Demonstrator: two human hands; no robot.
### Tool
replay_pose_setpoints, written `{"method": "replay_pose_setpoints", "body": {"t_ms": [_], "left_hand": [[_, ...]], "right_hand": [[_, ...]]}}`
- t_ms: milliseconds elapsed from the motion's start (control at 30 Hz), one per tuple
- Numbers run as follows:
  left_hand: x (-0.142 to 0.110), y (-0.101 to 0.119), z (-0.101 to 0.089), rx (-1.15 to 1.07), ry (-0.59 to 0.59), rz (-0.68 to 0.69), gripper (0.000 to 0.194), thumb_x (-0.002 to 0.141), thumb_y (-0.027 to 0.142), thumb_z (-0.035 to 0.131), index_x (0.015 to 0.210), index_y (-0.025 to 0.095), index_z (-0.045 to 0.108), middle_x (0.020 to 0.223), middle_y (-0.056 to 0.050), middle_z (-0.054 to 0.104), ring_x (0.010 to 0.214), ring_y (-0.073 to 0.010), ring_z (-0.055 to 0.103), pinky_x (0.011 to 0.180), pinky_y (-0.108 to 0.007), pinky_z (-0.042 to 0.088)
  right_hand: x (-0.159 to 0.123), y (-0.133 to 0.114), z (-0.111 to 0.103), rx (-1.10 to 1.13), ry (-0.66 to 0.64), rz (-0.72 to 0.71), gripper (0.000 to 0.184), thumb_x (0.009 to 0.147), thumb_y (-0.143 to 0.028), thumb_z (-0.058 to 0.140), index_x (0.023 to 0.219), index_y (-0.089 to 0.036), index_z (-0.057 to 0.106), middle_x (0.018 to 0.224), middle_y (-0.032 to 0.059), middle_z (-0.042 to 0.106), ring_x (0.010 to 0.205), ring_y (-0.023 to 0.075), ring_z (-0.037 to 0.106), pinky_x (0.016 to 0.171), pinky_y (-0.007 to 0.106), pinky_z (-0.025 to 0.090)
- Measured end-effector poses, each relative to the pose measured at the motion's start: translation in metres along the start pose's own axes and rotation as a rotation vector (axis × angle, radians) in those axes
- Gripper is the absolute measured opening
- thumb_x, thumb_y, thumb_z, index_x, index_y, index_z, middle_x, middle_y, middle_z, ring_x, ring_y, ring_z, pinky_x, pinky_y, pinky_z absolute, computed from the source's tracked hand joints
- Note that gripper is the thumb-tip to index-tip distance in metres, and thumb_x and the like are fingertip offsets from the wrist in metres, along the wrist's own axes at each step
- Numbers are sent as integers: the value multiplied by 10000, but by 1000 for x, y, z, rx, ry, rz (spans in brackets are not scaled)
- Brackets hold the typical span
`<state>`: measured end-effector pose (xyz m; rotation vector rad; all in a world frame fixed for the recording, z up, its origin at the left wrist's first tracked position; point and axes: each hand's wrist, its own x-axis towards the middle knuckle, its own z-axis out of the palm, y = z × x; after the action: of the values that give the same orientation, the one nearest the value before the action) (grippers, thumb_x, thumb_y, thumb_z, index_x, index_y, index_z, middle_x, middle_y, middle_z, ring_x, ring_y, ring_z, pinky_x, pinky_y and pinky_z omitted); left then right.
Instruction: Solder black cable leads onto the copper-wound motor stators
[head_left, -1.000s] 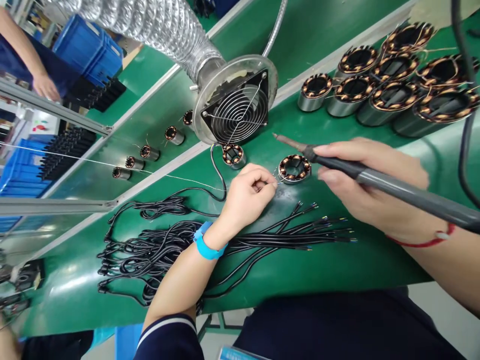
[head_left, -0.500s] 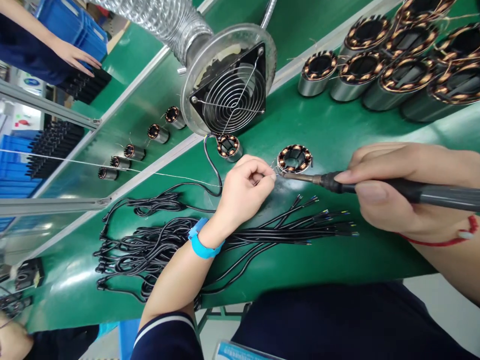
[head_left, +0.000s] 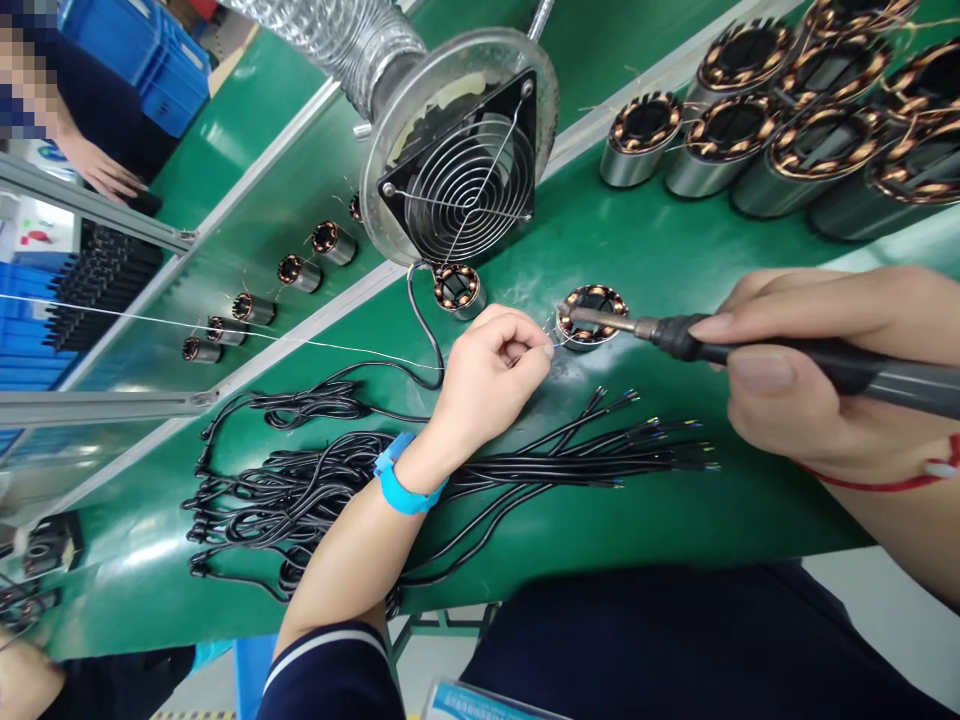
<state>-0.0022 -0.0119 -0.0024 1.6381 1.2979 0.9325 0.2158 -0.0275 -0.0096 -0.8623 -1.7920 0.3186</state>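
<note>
My right hand (head_left: pixel 810 370) is wrapped round the dark handle of a soldering iron (head_left: pixel 667 338). The iron's metal tip lies over the near left part of a copper-wound motor stator (head_left: pixel 592 338) on the bench; I cannot tell whether it touches. Just left of that stator, my left hand (head_left: pixel 499 360) pinches thin wire ends close to the winding's leads. A thin pale strand (head_left: pixel 337 347) runs from the far left toward this hand, and where it ends is hidden. A black cable (head_left: pixel 429 330) curves behind the left wrist.
A fan with a wire guard (head_left: pixel 470 205) and foil duct (head_left: pixel 352 50) stands behind the hands, a small stator (head_left: pixel 459 291) at its foot. Several larger stators (head_left: pixel 641 150) line the back right. Bundled black cables (head_left: pixel 315 500) lie under my left forearm. A co-worker's hand (head_left: pixel 105 170) shows upper left.
The iron's tip has lifted from the wire ends by my left fingers and moved up over the stator. My right hand has shifted slightly right. The co-worker's hand has moved left and down.
</note>
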Motion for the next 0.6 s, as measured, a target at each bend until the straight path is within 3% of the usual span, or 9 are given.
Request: {"method": "replay_pose_setpoints", "body": {"t_ms": [167, 267, 367, 500, 600], "left_hand": [[0, 1, 0, 31, -4, -3, 135, 742, 55, 626, 669, 166, 644, 785, -5, 637, 709, -98, 548, 634, -227, 447], [0, 1, 0, 25, 2, -4, 138, 740, 44, 618, 678, 163, 649, 797, -6, 638, 695, -92, 543, 626, -222, 444], [0, 1, 0, 20, 4, -6, 145, 737, 33, 609, 678, 159, 648, 796, -8, 636, 687, -90, 539, 615, -219, 438], [0, 2, 0, 26, 2, -16, 153, 742, 27, 603, 681, 161, 645, 802, -8, 632, 696, -92, 538, 613, -217, 435], [0, 2, 1, 26, 0, -16, 158, 747, 23, 599, 682, 162, 637, 802, -7, 621, 701, -93, 535, 611, -214, 433]], "right_hand": [[8, -6, 7, -128, -60, -9, 132, 986, -284, 620, 1098, -290, 691, 903, 29, 742, 759, 163, 695, 646, 311, 554], [7, -8, 14, -224, -98, 30, 322, 1004, -362, 614, 1324, -325, 600, 1060, 0, 756, 858, 162, 730, 690, 281, 577], [5, -6, 18, -171, -133, 94, 463, 1042, -357, 545, 1493, -339, 442, 1153, -14, 746, 1000, 182, 733, 790, 301, 605], [4, -1, 20, -143, -209, 103, 391, 1042, -283, 527, 1430, -310, 496, 1042, -16, 760, 1045, 211, 714, 912, 385, 583], [5, 4, 21, -145, -286, 65, 421, 1007, -268, 554, 1420, -312, 489, 1071, 7, 744, 1020, 240, 701, 909, 431, 564]]}}
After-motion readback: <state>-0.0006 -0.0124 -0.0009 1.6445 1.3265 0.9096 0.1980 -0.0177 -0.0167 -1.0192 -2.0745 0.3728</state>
